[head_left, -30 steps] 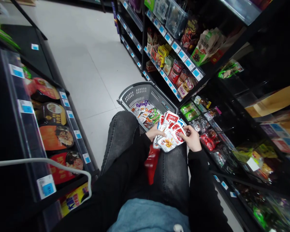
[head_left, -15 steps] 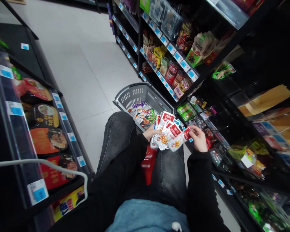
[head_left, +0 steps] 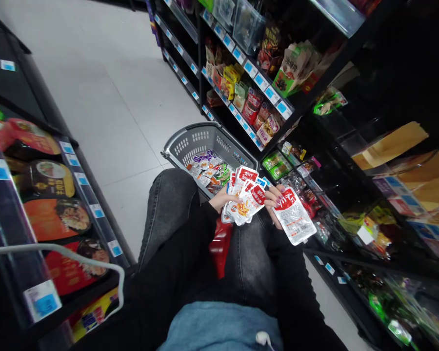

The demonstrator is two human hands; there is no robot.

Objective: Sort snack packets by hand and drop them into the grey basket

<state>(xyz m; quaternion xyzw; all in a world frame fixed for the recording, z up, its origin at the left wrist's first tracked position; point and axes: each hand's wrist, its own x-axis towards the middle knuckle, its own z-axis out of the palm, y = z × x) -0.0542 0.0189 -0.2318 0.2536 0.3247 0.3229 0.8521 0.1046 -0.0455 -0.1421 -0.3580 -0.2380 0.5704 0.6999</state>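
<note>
Fanned out in my left hand (head_left: 221, 199) is a bunch of red-and-white snack packets (head_left: 246, 197), held over my knees. My right hand (head_left: 273, 204) grips one single snack packet (head_left: 294, 216), turned so its printed back with small text and a barcode faces up. The fingers of that hand are close beside the fanned bunch. Just beyond both hands a grey shopping basket (head_left: 195, 134) stands on the floor, with many small packets (head_left: 210, 168) in purple, white, orange and green inside. A red shiny bag (head_left: 220, 246) lies between my legs below the left hand.
Shelves of bagged snacks (head_left: 254, 105) rise ahead and to the right, with open bins (head_left: 278, 165) near my right hand. On the left a shelf holds boxed tubs (head_left: 54, 178). A pale cable (head_left: 84, 253) crosses the lower left. Grey tiled floor (head_left: 95, 83) runs ahead.
My right hand has flipped the single packet from its front to its back and now holds it out to the right. The view has shifted slightly; the left hand still holds its bunch.
</note>
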